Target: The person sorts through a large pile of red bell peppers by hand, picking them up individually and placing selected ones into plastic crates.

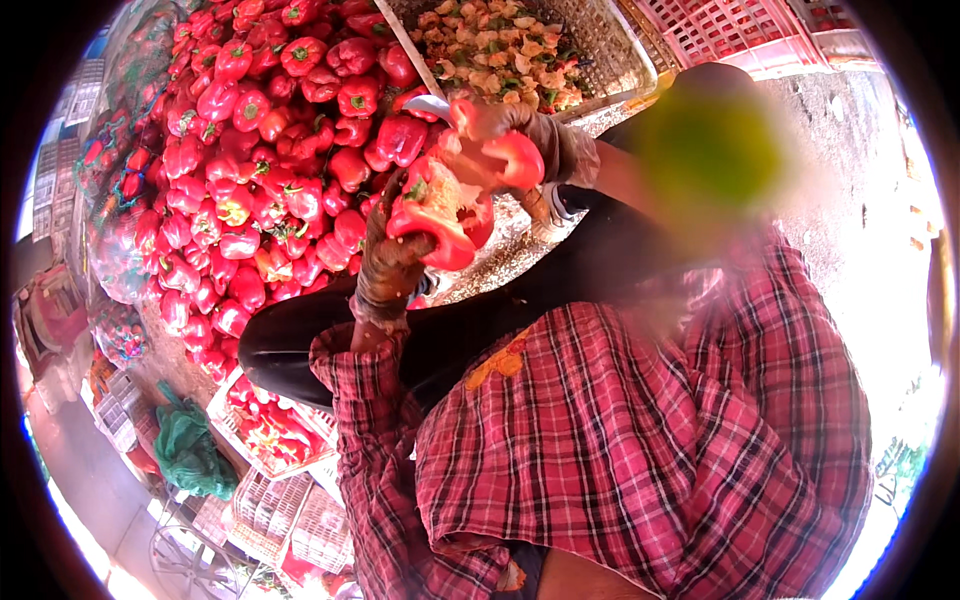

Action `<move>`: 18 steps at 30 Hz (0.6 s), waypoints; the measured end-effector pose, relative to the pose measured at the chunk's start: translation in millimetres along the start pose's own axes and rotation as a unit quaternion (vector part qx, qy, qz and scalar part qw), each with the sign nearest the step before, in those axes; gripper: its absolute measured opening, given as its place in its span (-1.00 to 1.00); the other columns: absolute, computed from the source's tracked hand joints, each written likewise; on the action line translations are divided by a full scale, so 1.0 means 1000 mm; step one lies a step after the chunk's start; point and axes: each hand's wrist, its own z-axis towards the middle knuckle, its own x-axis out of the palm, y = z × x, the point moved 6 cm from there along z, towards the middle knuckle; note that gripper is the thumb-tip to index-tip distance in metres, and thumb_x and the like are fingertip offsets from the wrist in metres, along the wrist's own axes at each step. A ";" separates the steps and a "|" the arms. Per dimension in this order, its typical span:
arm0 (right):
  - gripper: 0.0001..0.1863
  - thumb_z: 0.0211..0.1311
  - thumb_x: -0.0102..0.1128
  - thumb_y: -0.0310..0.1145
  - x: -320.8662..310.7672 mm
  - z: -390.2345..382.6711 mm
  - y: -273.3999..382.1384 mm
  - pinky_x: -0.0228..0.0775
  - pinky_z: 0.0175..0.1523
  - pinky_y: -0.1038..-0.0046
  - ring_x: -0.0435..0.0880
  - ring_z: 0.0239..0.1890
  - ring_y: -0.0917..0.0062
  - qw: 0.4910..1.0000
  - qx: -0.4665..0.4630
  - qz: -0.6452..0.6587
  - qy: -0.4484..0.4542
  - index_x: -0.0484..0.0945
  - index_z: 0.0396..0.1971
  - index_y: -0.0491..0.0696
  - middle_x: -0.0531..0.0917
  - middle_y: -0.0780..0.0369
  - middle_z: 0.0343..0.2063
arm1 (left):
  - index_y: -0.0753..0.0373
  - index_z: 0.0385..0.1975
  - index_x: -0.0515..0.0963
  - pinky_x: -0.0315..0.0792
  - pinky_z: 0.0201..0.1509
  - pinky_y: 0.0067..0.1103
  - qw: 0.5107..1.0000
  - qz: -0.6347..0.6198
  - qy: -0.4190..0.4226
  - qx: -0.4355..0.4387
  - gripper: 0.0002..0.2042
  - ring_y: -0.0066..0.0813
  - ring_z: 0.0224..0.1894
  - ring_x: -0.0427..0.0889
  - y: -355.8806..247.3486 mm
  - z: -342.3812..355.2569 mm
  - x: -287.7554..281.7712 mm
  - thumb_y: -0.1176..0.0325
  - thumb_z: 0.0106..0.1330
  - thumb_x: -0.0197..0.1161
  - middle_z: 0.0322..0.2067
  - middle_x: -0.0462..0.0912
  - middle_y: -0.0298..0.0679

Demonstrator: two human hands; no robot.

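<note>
A red bell pepper [436, 222] is split open in front of me, its pale inner walls and seeds showing. My left hand [390, 262], in a dirty brownish glove, is closed round the lower left part of it. My right hand [555, 142], gloved too, is closed at the upper right, against another opened piece of red pepper [515, 160]. A short pale blade [430, 105], apparently a knife's, juts out left of the right hand; its handle is hidden. Whether the two pepper pieces are still joined cannot be made out.
A big heap of whole red bell peppers [240, 170] lies to the left. Beyond my hands stands a crate [625, 75] of cut-out pepper cores [500, 50]. Another crate [230, 405] holds red pieces, near a green bag [190, 450]. A yellow-green blur covers the upper right.
</note>
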 end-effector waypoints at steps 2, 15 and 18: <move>-0.73 0.13 0.15 -0.34 -0.013 -0.001 -0.018 0.52 -0.32 0.48 0.61 -0.39 0.57 0.979 0.160 0.063 -0.105 0.49 -0.19 -0.13 0.59 0.21 -0.49 | 0.28 0.23 0.17 0.48 0.03 -0.48 0.998 0.014 -0.052 0.018 -0.17 -0.41 -0.06 0.54 0.002 0.003 -0.011 0.54 -0.13 0.45 -0.01 0.48 -0.23; -0.60 0.06 0.29 -0.02 0.022 -0.002 -0.035 0.39 -0.65 0.35 0.49 -0.75 0.44 0.817 0.548 -0.180 -0.001 0.67 -0.24 -0.02 0.49 0.18 -0.72 | 0.32 0.12 0.20 0.40 -0.03 -0.32 0.677 0.664 -0.189 0.254 -0.14 -0.10 -0.06 0.43 -0.004 0.024 -0.022 0.18 -0.23 0.52 -0.08 0.38 -0.03; -0.64 0.02 0.31 -0.08 0.025 -0.021 -0.044 0.33 -0.76 0.35 0.43 -0.82 0.42 0.814 0.580 -0.037 0.011 0.66 -0.25 -0.01 0.39 0.21 -0.76 | 0.32 0.11 0.22 0.40 -0.01 -0.30 0.637 0.708 -0.160 0.262 -0.15 -0.06 -0.08 0.44 0.000 0.023 -0.008 0.20 -0.24 0.53 -0.13 0.41 -0.02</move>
